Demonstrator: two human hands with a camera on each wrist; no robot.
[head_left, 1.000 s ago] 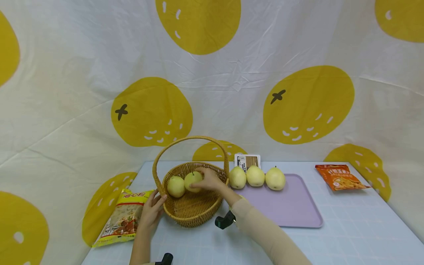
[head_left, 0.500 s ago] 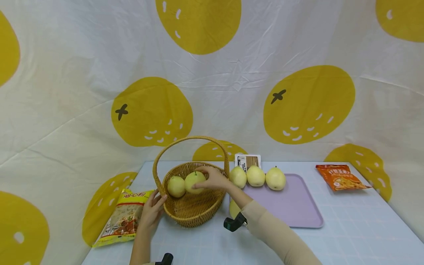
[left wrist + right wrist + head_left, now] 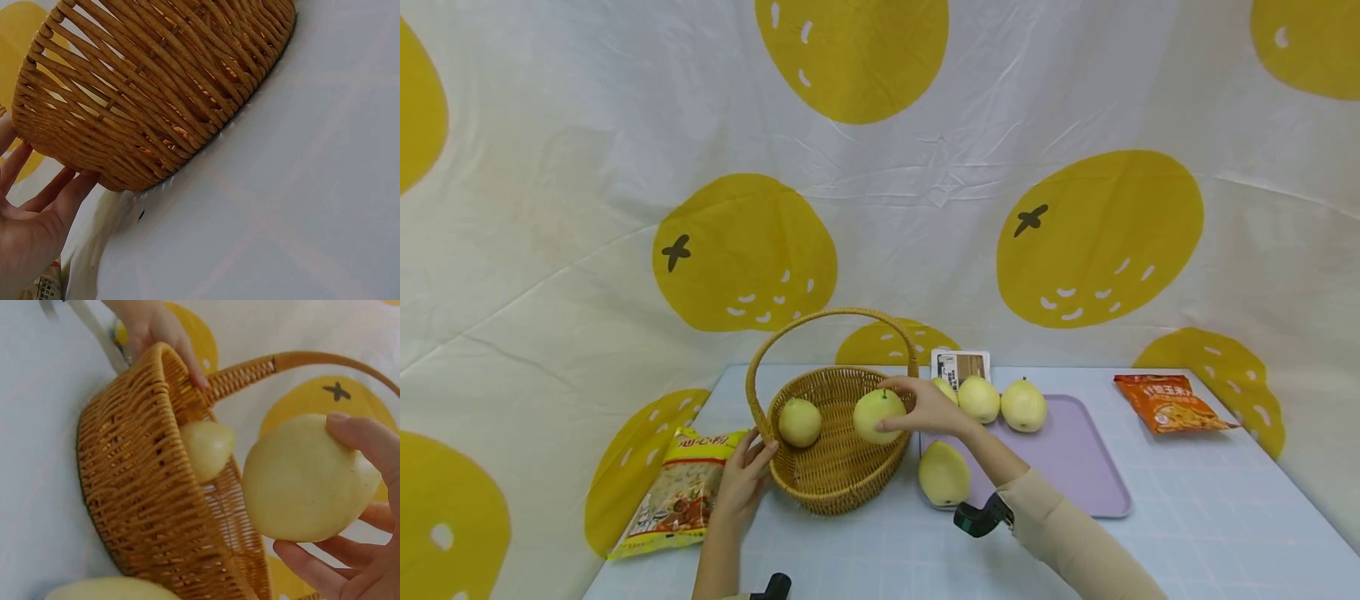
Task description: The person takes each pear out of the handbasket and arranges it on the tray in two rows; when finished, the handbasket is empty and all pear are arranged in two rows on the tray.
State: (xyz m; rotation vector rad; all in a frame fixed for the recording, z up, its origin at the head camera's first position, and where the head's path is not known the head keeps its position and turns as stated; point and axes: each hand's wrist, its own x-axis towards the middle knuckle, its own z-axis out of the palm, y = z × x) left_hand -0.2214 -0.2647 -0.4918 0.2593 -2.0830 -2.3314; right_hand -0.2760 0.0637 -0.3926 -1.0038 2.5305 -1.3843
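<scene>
A wicker basket [image 3: 835, 498] with a tall arched handle stands left of the middle. My left hand [image 3: 745, 479] holds it by its left side, the thumb at the rim near the handle's foot and the fingers against the outer weave [image 3: 137, 81]. With thumb and fingers, my right hand [image 3: 928, 408] grips a pale yellow pear [image 3: 306, 481], stem up, over the basket's right rim. Another pear [image 3: 800, 422] lies inside the basket on the left. On the purple tray [image 3: 1067, 475] sit several more pears, one [image 3: 943, 473] at its near left corner.
A yellow food bag [image 3: 677, 492] lies left of the basket, beside my left forearm. Behind the tray is a small white-and-brown packet [image 3: 961, 364]. An orange snack bag [image 3: 1172, 402] lies at the far right. A fruit-print curtain hangs behind the table.
My right hand has lifted the pear from beside the other one in the basket and moved right with it to the rim. My left hand has stayed on the basket.
</scene>
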